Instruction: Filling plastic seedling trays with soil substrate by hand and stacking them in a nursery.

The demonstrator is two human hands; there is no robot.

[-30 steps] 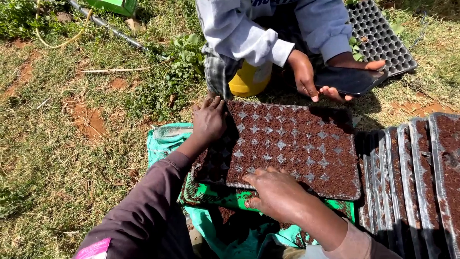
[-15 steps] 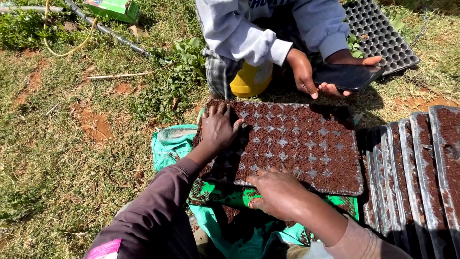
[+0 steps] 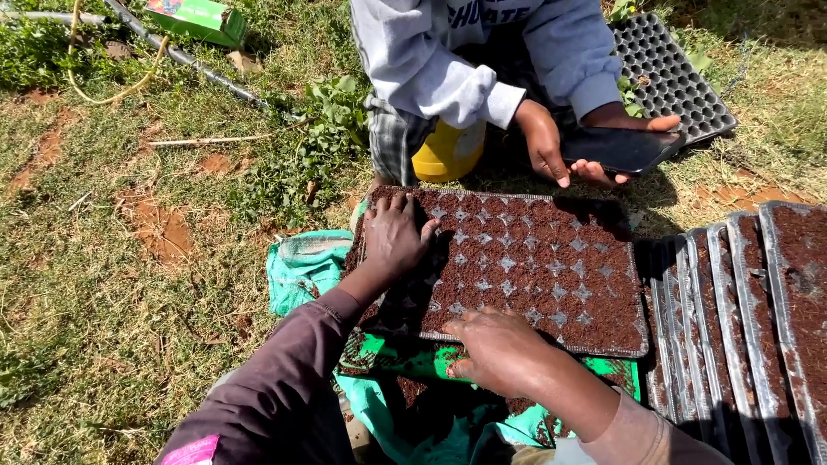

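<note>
A: Start with the hands. What are they doing?

B: The left hand (image 3: 394,237) lies flat, fingers spread, pressed on the soil at the far-left corner of the seedling tray (image 3: 551,275). The right hand (image 3: 495,349) is loosely curled at the tray's near edge, knuckles up. Whether it pinches the rim or only rests on it, I cannot tell. The two hands are well apart, and neither is closed around anything loose.

A: And the tray itself?

B: It is black, its cells packed with dark soil, and it sits on a green sack (image 3: 301,267) spread over the grass, straight in front of the person.

A: What could go wrong, in your judgement?

B: The thin tray could flex if one side is pushed harder than the other, spilling soil over the near edge, where crumbs already lie on the sack. A heavy palm could also pack some cells unevenly.

A: How much room is there?

B: It looks tight on the right: filled trays (image 3: 758,327) lie just beside it. Across it, another person's hands hold a dark phone (image 3: 622,148) near the far edge, with a yellow container (image 3: 448,153) behind. To the left is open grass (image 3: 103,284).
</note>
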